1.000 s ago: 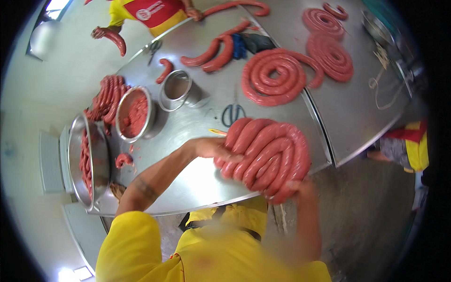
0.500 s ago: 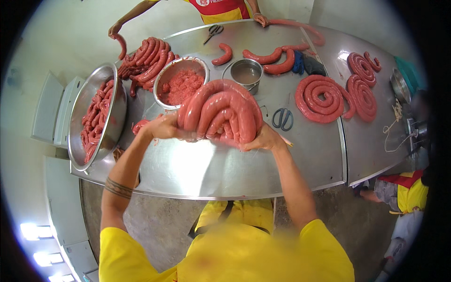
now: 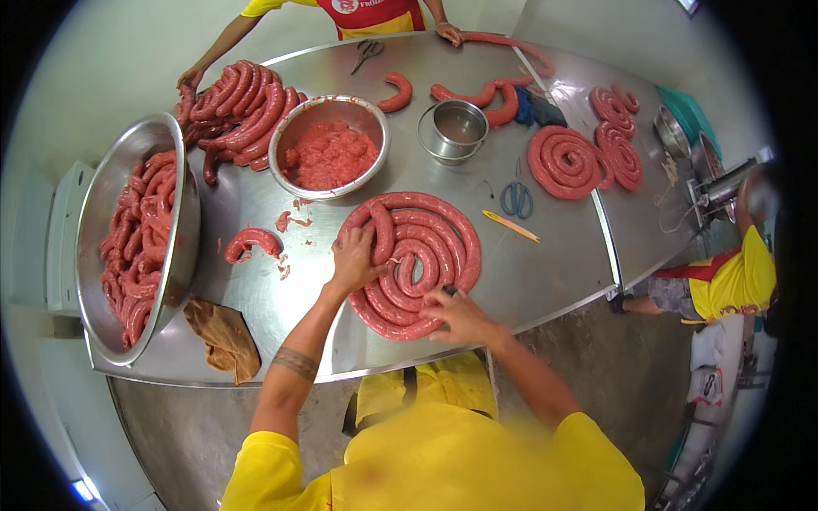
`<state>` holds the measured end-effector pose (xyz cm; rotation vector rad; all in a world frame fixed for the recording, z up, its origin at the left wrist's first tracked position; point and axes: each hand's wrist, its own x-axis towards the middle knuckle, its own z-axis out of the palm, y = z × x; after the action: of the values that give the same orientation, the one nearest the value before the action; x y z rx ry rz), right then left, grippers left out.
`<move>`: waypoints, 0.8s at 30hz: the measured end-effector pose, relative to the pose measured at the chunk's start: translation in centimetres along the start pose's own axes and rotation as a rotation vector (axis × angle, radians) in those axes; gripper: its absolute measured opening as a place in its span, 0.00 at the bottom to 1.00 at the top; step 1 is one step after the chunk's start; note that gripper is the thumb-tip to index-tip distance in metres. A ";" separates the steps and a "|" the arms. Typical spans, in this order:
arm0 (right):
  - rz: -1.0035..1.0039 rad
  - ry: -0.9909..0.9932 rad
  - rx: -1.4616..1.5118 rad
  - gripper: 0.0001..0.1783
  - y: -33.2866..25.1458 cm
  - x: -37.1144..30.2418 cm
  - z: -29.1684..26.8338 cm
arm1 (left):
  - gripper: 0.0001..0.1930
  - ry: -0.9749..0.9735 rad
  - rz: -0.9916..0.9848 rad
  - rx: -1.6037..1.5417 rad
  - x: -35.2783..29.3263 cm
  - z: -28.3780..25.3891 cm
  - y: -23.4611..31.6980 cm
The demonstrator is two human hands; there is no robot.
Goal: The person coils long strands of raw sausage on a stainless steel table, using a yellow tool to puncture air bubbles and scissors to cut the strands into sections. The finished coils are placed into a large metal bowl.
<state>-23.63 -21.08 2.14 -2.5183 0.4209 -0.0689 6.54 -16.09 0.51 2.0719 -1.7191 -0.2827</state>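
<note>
A large spiral coil of raw pink sausage (image 3: pixel 456 217) lies flat on the steel table in front of me. My left hand (image 3: pixel 351 262) is at the coil's left side, its fingers closed around a short loose-looking section between the outer ring and the inner turns. On the lower right edge of the coil rests my right hand (image 3: pixel 464 318), its fingers apart and touching the top of the casing; something small and dark shows on one finger. Beyond the coil stands a metal bowl (image 3: pixel 382 175) of ground meat. Left of my left hand is a short curved sausage (image 3: pixel 254 243) among meat scraps.
A big steel basin (image 3: pixel 192 221) of sausage links and a brown cloth (image 3: pixel 223 341) are at left. Blue-handled scissors (image 3: pixel 516 200), a yellow knife-like tool (image 3: pixel 511 226), a pot (image 3: pixel 456 132) and more coils (image 3: pixel 564 162) lie right. Across the table, a co-worker's hand (image 3: pixel 189 78) touches piled sausages.
The sausage coil, held up bunched in both my hands before, now lies spread on the table. My right hand has loosened its hold. The co-worker's hand has lowered a sausage onto the pile.
</note>
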 end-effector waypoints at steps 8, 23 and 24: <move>0.142 -0.088 0.065 0.33 -2.1 -6.0 2.5 | 0.38 -0.097 0.162 -0.234 -6.4 0.9 -2.9; 0.473 0.209 -0.169 0.37 -4.1 9.5 4.4 | 0.34 0.179 -0.193 -0.400 -1.5 2.9 -4.6; 0.365 0.363 0.003 0.30 -3.0 10.9 1.6 | 0.34 0.209 -0.247 -0.393 -1.4 2.7 -4.1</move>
<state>-12.20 -21.25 2.01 -2.3838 1.0164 -0.3855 8.75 -14.72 -3.91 1.9375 -1.1774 -0.4251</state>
